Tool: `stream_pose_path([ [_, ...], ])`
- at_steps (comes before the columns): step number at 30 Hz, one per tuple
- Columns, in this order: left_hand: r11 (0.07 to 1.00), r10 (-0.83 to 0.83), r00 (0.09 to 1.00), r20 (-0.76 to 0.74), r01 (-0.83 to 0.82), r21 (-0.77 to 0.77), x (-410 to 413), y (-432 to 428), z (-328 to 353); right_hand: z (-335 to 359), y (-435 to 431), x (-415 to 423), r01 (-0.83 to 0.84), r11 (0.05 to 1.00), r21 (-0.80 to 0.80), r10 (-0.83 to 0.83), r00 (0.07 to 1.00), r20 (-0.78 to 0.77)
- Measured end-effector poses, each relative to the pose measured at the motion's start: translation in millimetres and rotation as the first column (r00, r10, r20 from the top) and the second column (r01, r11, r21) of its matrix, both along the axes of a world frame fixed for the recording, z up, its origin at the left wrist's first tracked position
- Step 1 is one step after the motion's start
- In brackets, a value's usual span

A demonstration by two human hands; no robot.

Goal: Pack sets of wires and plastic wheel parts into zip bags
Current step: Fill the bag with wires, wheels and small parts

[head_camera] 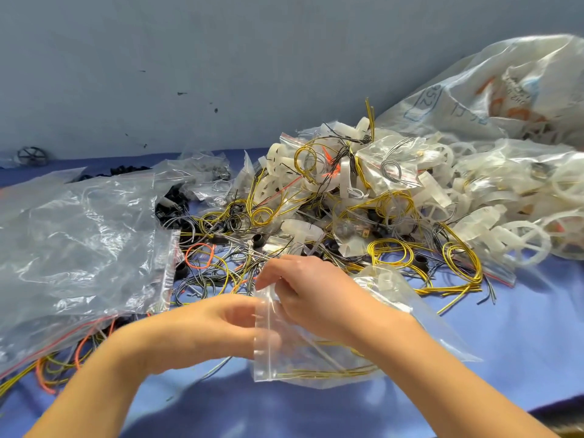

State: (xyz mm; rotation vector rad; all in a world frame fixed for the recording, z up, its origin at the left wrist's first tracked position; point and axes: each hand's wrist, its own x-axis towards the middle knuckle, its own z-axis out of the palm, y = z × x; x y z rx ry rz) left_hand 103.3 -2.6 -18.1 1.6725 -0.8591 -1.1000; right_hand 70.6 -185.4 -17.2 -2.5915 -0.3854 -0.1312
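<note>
Pinching the zip bag (300, 358), curled fingers grip its mouth: right hand (309, 289) at twelve o'clock, left hand (208, 327) at nine.

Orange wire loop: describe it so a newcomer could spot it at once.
Start at the big crumpled clear bag on the left of the blue table. Just past its red-striped right edge, beyond the left hand that holds the small zip bag, lies the orange wire loop. It is a plain orange ring in the open, while the wires round it are yellow or dark.
</note>
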Motion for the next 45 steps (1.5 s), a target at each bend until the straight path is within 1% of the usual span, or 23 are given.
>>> stream_pose_path([
  [1, 0.999, 0.019, 0.997, -0.072, -0.022, -0.049, 2.8, 6.5, 1.4, -0.3, -0.2, 0.2, 0.01, 1.0, -0.027, -0.01, 1.0, 0.0],
  [2, 0.992, 0.077, 0.992, -0.104, -0.086, -0.09, 7.8, 12.1, 1.7, -0.5, -0.3, 0.4, 0.017, 0.999, -0.041, -0.017, 1.0, 0.004],
  [4, 0.951, 0.268, 0.957, -0.106, -0.281, -0.127, 18.1, 17.5, -3.6, 0.0, -0.3, 2.1, 0.027, 0.999, -0.04, -0.026, 1.0, 0.016],
  [6, 0.855, 0.492, 0.869, -0.054, -0.494, -0.162, 28.1, 17.2, -11.0, 2.2, -0.7, 4.3, 0.044, 0.999, 0.014, -0.044, 0.999, 0.021],
  [8, 0.741, 0.657, 0.753, 0.02, -0.641, -0.201, 37.5, 13.4, -14.3, 6.4, -4.3, 6.3, 0.075, 0.99, 0.116, -0.078, 0.997, 0.024],
  [10, 0.628, 0.77, 0.635, 0.061, -0.736, -0.252, 44.7, 7.3, -13.9, 10.9, -11.8, 8.4, 0.112, 0.971, 0.21, -0.122, 0.992, 0.033],
  [12, 0.561, 0.826, 0.545, 0.143, -0.774, -0.293, 52.5, 1.7, -16.7, 14.1, -21.5, 10.9, 0.151, 0.954, 0.26, -0.169, 0.985, 0.047],
  [14, 0.542, 0.84, 0.49, 0.231, -0.778, -0.318, 59.6, -5.4, -19.9, 15.8, -30.6, 13.9, 0.185, 0.939, 0.291, -0.209, 0.976, 0.056],
  [17, 0.538, 0.84, 0.456, 0.295, -0.776, -0.33, 71.2, -16.2, -24.6, 16.7, -41.2, 18.5, 0.223, 0.911, 0.347, -0.256, 0.965, 0.052],
  [19, 0.555, 0.809, 0.411, 0.421, -0.769, -0.317, 80.3, -20.7, -27.5, 17.5, -47.2, 20.9, 0.254, 0.898, 0.36, -0.289, 0.956, 0.047],
  [21, 0.582, 0.733, 0.347, 0.585, -0.765, -0.276, 88.2, -23.4, -28.8, 17.4, -51.3, 21.7, 0.277, 0.891, 0.36, -0.314, 0.948, 0.047],
  [22, 0.59, 0.701, 0.33, 0.632, -0.767, -0.253, 91.0, -24.5, -28.9, 17.3, -52.4, 21.5, 0.283, 0.89, 0.359, -0.32, 0.946, 0.046],
  [23, 0.6, 0.681, 0.334, 0.652, -0.765, -0.234, 93.8, -25.9, -29.7, 17.0, -53.3, 21.0, 0.285, 0.89, 0.357, -0.321, 0.946, 0.045],
  [25, 0.633, 0.621, 0.369, 0.691, -0.756, -0.166, 97.6, -30.9, -31.1, 17.3, -55.6, 20.0, 0.285, 0.892, 0.35, -0.318, 0.947, 0.041],
  [28, 0.683, 0.396, 0.398, 0.827, -0.73, 0.024, 99.6, -39.9, -35.6, 19.2, -60.2, 17.9, 0.287, 0.899, 0.33, -0.316, 0.948, 0.036],
  [30, 0.678, 0.246, 0.391, 0.887, -0.724, 0.131, 97.7, -45.7, -37.1, 20.4, -63.7, 16.1, 0.296, 0.898, 0.326, -0.323, 0.946, 0.03],
  [33, 0.651, 0.189, 0.38, 0.905, -0.739, 0.174, 94.1, -50.6, -34.0, 21.7, -67.9, 13.7, 0.31, 0.895, 0.322, -0.337, 0.941, 0.03],
  [37, 0.624, 0.102, 0.303, 0.947, -0.761, 0.177, 87.7, -58.4, -29.7, 21.2, -70.9, 11.4, 0.319, 0.899, 0.299, -0.347, 0.937, 0.042],
  [38, 0.626, 0.103, 0.289, 0.952, -0.762, 0.163, 86.5, -59.5, -29.9, 20.5, -71.6, 11.2, 0.319, 0.901, 0.292, -0.346, 0.937, 0.045],
  [39, 0.631, 0.138, 0.287, 0.948, -0.763, 0.139, 85.7, -59.3, -29.9, 19.8, -71.9, 11.0, 0.32, 0.903, 0.288, -0.346, 0.937, 0.046],
  [41, 0.622, 0.313, 0.291, 0.904, -0.782, 0.036, 85.6, -54.3, -27.0, 19.0, -71.9, 10.4, 0.319, 0.903, 0.287, -0.346, 0.937, 0.048],
  [42, 0.604, 0.42, 0.275, 0.865, -0.796, -0.04, 87.2, -50.1, -24.6, 19.0, -71.8, 10.2, 0.318, 0.903, 0.288, -0.347, 0.936, 0.053],
  [45, 0.515, 0.666, 0.188, 0.722, -0.816, -0.263, 93.4, -39.2, -13.7, 19.8, -70.4, 10.0, 0.311, 0.903, 0.296, -0.346, 0.935, 0.075],
])
